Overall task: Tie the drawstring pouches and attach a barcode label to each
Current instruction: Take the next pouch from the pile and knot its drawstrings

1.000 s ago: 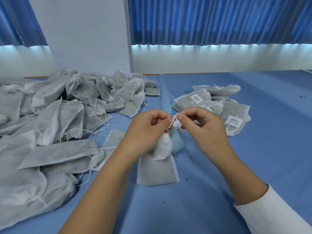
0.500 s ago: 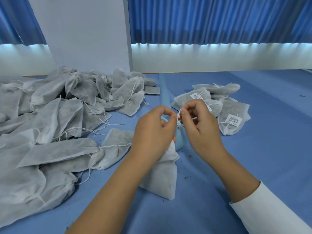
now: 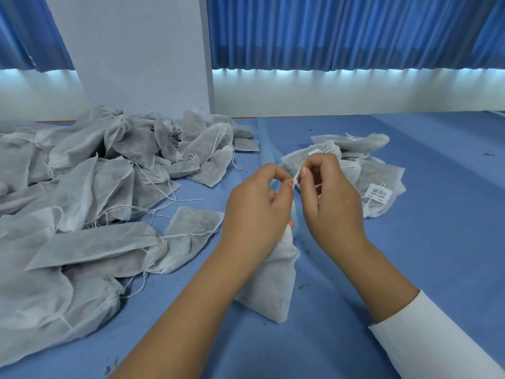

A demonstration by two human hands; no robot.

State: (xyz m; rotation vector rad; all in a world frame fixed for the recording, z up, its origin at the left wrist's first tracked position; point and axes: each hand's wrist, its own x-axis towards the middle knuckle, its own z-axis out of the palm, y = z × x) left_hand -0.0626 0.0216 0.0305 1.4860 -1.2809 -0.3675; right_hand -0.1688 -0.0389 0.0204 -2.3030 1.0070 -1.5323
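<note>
Left hand (image 3: 257, 203), right hand (image 3: 330, 203) pinch drawstring (image 3: 296, 177) above pouch (image 3: 270, 285); knot apparently unfinished. Pouch light, limp; grip at neck.

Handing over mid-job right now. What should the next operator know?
Left hand pinches the drawstring above the pouch, whose lower end rests on the blue table. Right hand pinches the same string. The knot is not visibly finished, and no label shows on this pouch.
Done: small pile at right, one with a barcode label.
Left: large pile of pouches at left, no labels visible.
</note>
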